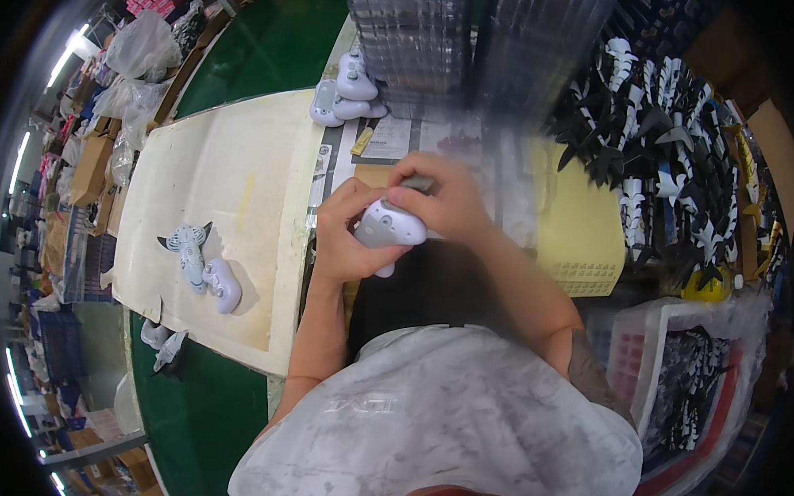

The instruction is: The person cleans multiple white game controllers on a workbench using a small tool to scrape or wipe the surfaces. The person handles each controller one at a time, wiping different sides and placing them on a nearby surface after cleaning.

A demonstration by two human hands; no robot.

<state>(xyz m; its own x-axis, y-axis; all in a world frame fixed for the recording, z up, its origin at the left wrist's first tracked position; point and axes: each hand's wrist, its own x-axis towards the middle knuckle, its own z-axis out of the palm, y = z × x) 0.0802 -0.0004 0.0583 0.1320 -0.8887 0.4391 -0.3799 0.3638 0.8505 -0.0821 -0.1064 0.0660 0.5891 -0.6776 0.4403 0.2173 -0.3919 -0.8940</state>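
Observation:
My left hand [344,236] grips a white game controller [404,230] with a grey panel on the face turned up. My right hand [446,193] closes on a small grey piece [418,183] at the controller's upper edge; its kind is unclear, and fingers partly cover it. Beyond my hands, several white controllers [356,85] are piled by the stacked clear plastic trays [412,42]. A small gold packet [362,141] lies near them on printed sheets [385,140]. To the left, a pale blue patterned toy fish [189,255] with dark fins touches another white controller [222,287].
A cream board [222,154] covers part of the green table [267,36]. Black-and-white finned toys [667,147] are heaped on the right beside a yellow sheet [577,222]. A plastic-lined crate [651,372] with similar toys stands at my right side, near a yellow bottle [704,286].

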